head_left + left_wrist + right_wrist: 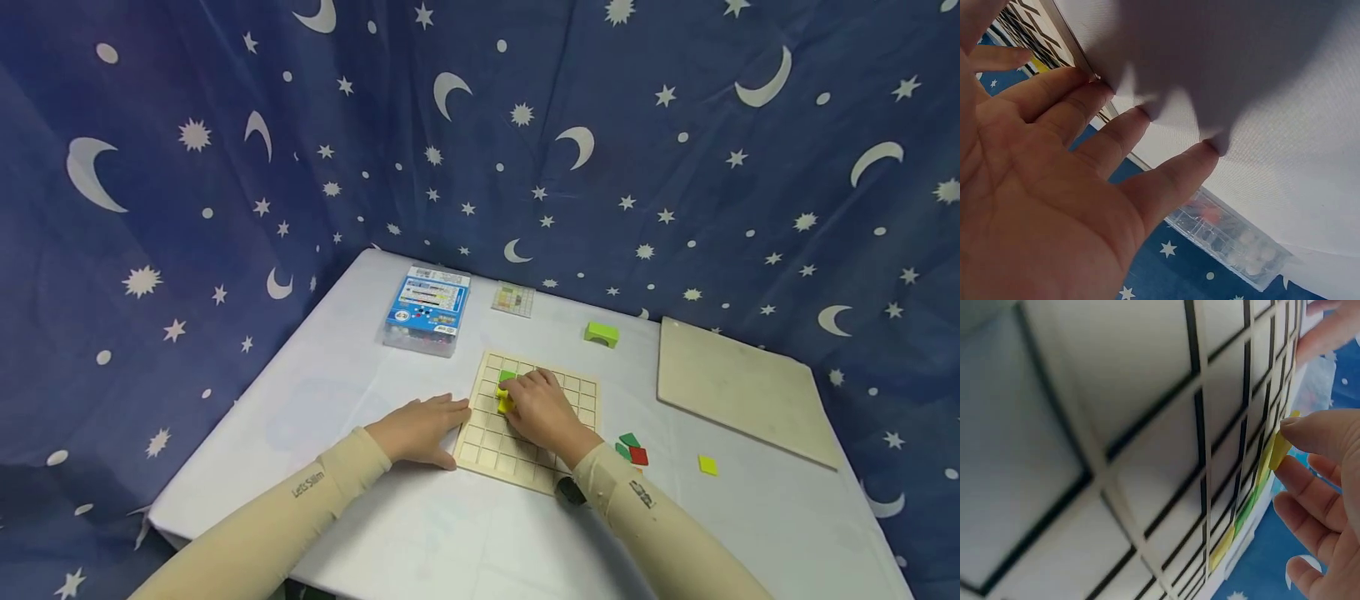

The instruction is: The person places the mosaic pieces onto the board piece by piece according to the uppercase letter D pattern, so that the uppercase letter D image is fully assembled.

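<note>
On the white table lies a wooden grid board [487, 442] with raised lines between its squares. My left hand [422, 429] rests at its left edge, fingers extended, fingertips on the tablecloth and beside the board in the left wrist view. Over the board's upper middle, my right hand [542, 408] pinches a small yellow tile [1280, 450] between thumb and index finger. A green tile [507, 376] lies in a square just beyond those fingers. In the right wrist view, a green piece [1249, 507] and a yellow piece [1221, 550] sit on the grid. My right fingers partly hide the tiles in the head view.
Right of the board lie green tiles [628, 439], a red tile [638, 456] and a yellow tile [708, 465]. Behind stand a clear box with a blue label [427, 308], a patterned card [513, 299] and a green arch block [602, 334]. A beige panel [742, 392] lies far right.
</note>
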A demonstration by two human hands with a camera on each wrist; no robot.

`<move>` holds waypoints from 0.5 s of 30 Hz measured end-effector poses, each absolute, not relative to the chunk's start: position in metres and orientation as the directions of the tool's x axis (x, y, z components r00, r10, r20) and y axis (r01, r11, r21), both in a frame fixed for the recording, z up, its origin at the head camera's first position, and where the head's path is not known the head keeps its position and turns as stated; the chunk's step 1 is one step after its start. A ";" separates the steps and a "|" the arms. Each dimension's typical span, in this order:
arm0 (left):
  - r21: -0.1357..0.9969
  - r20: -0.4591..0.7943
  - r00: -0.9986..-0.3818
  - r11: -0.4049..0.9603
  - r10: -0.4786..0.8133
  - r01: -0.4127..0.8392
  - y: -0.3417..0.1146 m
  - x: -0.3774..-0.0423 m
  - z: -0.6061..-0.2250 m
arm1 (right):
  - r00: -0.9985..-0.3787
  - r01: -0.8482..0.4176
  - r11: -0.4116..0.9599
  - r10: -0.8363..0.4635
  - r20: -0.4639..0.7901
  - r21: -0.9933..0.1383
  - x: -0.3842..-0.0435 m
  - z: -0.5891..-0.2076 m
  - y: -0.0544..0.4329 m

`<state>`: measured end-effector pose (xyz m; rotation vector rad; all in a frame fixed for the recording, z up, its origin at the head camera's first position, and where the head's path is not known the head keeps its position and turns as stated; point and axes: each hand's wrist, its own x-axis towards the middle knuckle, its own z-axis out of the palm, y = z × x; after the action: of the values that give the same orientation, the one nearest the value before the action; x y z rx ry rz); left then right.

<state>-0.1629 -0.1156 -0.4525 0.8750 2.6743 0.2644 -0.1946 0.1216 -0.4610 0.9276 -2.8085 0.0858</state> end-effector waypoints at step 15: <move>0.283 -0.235 -0.765 0.795 0.600 0.536 -0.115 -0.164 -0.452 | -0.790 -0.599 0.801 -0.592 0.158 0.006 -0.199 -0.467 0.114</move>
<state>-0.1636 -0.1153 -0.4515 0.8696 2.6708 0.2851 -0.1986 0.1138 -0.4671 0.9433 -2.8355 0.0667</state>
